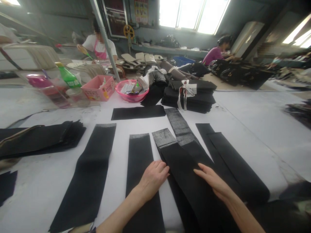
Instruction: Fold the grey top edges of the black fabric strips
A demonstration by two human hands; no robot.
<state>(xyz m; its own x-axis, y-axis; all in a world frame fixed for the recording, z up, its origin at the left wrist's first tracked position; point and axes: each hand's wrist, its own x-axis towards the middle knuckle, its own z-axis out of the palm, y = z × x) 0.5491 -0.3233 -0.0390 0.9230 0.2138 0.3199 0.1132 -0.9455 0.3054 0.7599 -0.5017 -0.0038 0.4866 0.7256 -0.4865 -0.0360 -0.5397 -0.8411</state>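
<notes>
Several black strips of flat, fabric-like material lie on the white tabletop, running away from me. My left hand (155, 176) is closed at the left edge of the nearest strip (187, 171), its fingertips curled in against that edge. Along the same strip's right side rests my right hand (215, 181), fingers stretched out and touching its surface. This strip lies over others, with a greyish shiny band (164, 138) showing at the far end. Another strip (139, 165) passes under my left forearm. To the right, a wider folded black piece (235, 165) lies at a slant.
A crosswise black strip (138, 112) lies farther back, before a tied black stack (189, 95). A pink basin (132, 96), a pink box (98, 89) and a green bottle (68, 76) stand at the back left. Dark sheets (39, 139) are piled left. People work beyond.
</notes>
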